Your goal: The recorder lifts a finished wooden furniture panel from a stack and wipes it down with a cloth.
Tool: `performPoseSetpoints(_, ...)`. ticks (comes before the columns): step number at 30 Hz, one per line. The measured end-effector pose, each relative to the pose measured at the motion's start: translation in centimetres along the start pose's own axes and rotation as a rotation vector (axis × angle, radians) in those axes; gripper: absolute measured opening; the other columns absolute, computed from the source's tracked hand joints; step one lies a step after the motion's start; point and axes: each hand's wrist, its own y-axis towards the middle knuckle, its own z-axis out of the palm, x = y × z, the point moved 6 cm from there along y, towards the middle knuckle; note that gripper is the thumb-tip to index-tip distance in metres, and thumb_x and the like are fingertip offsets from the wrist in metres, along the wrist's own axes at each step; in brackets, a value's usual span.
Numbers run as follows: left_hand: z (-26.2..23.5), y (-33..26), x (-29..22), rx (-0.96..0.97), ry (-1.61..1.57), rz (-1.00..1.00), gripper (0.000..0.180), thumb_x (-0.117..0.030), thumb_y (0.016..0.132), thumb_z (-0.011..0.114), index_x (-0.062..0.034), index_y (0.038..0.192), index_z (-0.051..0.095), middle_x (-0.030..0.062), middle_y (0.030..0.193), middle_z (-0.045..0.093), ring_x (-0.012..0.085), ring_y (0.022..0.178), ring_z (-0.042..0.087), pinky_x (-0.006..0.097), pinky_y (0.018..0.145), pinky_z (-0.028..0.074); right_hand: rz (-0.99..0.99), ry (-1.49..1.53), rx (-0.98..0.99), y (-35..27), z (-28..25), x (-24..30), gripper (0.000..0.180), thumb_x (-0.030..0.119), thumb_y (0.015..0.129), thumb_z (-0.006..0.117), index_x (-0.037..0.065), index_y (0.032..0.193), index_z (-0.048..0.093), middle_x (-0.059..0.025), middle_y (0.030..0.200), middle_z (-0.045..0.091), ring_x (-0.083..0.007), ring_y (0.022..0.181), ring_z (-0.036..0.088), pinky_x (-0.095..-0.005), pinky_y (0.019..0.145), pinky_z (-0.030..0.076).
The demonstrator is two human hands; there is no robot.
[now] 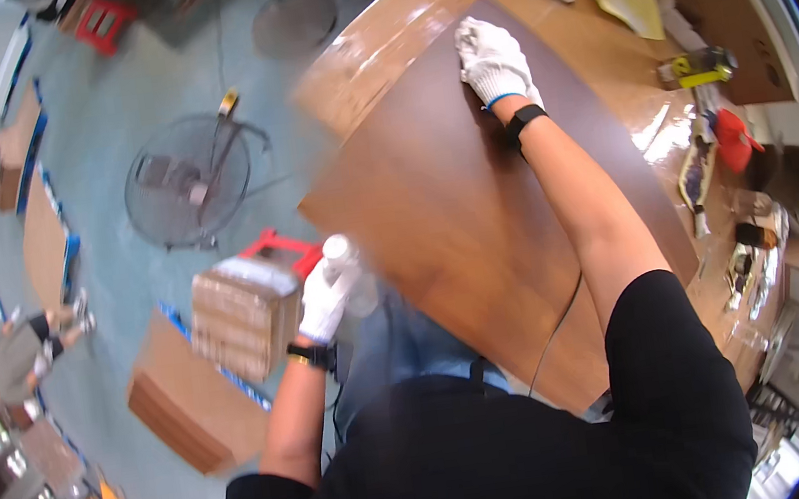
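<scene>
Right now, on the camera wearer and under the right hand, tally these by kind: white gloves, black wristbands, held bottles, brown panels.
White gloves: 2
Black wristbands: 2
Held bottle: 1
Brown panel: 1
Total: 6

We see a broad brown wood-look panel [434, 169] lying flat on the counter [368, 52] — sheen across it, left corner jutting past the edge — and a clear, white-topped bottle [339, 254], blurred, held in the left hand [324, 306].
</scene>
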Motion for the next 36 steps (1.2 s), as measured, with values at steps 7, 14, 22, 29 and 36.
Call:
performPoseSetpoints(7,-0.7,0.3,1.5,0.050,-0.202,-0.041,0.024,-0.010,0.085,0.068,-0.0055,0.108,0.062,0.0014,0.099,0.065,0.0121,0.090,0.061,0.028,0.083,0.050,-0.219,0.236,0.614,-9.7,2.7,18.3,0.021,0.022,0.087,0.047,0.010,0.091,0.065,-0.0182,0.102,0.066,-0.0387,0.092,0.064,-0.0471,0.082,0.051)
performPoseSetpoints(14,-2.0,1.2,2.0,0.199,-0.071,-0.042,0.036,-0.011,0.086,0.067,-0.0034,0.120,0.057,0.0037,0.108,0.065,0.0147,0.100,0.061,0.031,0.093,0.047,-0.307,0.287,0.607,-13.5,0.2,17.1,0.021,0.021,0.089,0.047,0.015,0.097,0.066,-0.0154,0.102,0.066,-0.0350,0.099,0.062,-0.0426,0.086,0.050)
performPoseSetpoints(22,-3.9,2.9,0.9,0.223,-0.081,-0.016,0.029,-0.015,0.085,0.071,-0.0046,0.110,0.062,0.0026,0.101,0.066,0.0128,0.094,0.061,0.028,0.084,0.049,0.382,0.187,-0.089,-16.9,-7.6,-18.1,0.039,0.026,0.094,0.050,0.003,0.124,0.059,-0.0120,0.131,0.057,-0.0243,0.125,0.051,-0.0340,0.107,0.039)
performPoseSetpoints(29,-6.2,6.2,0.4,0.299,-0.081,0.102,0.040,-0.017,0.089,0.066,-0.0041,0.124,0.052,0.0039,0.109,0.062,0.0164,0.101,0.060,0.034,0.093,0.048,1.233,0.265,-0.595,-48.0,-17.2,-28.7,0.039,0.031,0.091,0.054,0.004,0.119,0.056,-0.0127,0.120,0.060,-0.0252,0.107,0.059,-0.0395,0.089,0.051)
performPoseSetpoints(36,-7.2,7.6,-0.8,0.291,0.006,0.111,0.032,-0.021,0.089,0.066,-0.0059,0.117,0.059,0.0039,0.110,0.064,0.0148,0.101,0.059,0.030,0.092,0.046,0.623,-0.352,-0.114,-45.5,-11.0,-9.9,0.028,0.017,0.088,0.053,0.005,0.112,0.060,-0.0125,0.108,0.064,-0.0287,0.102,0.060,-0.0374,0.092,0.047)
